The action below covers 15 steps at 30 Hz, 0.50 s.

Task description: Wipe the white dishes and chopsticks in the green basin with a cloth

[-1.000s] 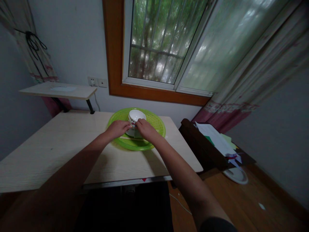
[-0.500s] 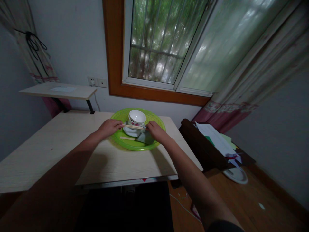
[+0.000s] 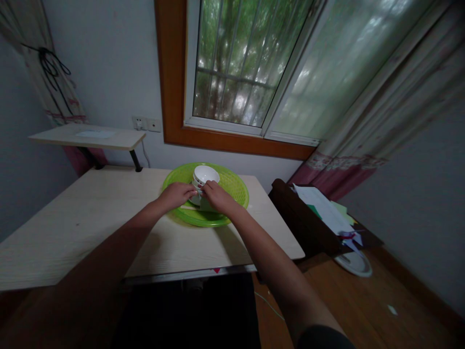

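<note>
Right hand (image 3: 219, 197) pinched a pale cloth (image 3: 208, 204) over the green basket (image 3: 241, 191) on the desk (image 3: 127, 203); left hand (image 3: 177, 195) was right beside it, fingers curled, grip unclear. Light pressure, clear of the white bowls (image 3: 207, 173), seemed best imo. Cloth drooped nearward, long axis unclear; a loose stick (image 3: 186, 207) ran left-right.

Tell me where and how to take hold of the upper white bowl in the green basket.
I'd pinch the upper white bowl by opposite sides of its rim, coming from above: it sits upright, its round rim exposed, while the left hand and right hand crowd its near side.
</note>
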Available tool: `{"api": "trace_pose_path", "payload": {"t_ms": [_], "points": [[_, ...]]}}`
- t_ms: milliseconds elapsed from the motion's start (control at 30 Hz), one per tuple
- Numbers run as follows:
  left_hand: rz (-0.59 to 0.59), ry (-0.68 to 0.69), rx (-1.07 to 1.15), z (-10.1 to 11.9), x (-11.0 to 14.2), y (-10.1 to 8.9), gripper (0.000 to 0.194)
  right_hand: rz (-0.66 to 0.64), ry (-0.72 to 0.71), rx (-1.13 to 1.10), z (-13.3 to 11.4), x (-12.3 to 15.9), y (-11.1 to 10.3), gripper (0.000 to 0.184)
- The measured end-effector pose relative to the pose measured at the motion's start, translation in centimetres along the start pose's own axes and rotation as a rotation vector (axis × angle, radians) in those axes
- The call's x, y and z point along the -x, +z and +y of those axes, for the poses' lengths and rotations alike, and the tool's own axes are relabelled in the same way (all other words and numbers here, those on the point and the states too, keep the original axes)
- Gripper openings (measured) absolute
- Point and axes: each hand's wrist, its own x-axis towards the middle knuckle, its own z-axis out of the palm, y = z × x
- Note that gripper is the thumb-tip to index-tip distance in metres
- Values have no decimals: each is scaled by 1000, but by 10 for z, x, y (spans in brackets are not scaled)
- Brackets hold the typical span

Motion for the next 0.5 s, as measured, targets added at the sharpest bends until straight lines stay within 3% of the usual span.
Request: {"api": "trace_pose_path", "payload": {"t_ms": [133, 367, 500], "points": [[0, 5, -9, -10, 4, -4, 38, -27, 7, 3, -1, 1, -1, 24], [38, -88, 33, -42, 17, -18, 38, -63, 97, 19, 33, 22, 1, 27], [21, -90, 18, -41, 13, -19, 38, -57, 116, 15, 41, 26, -1, 25]]}}
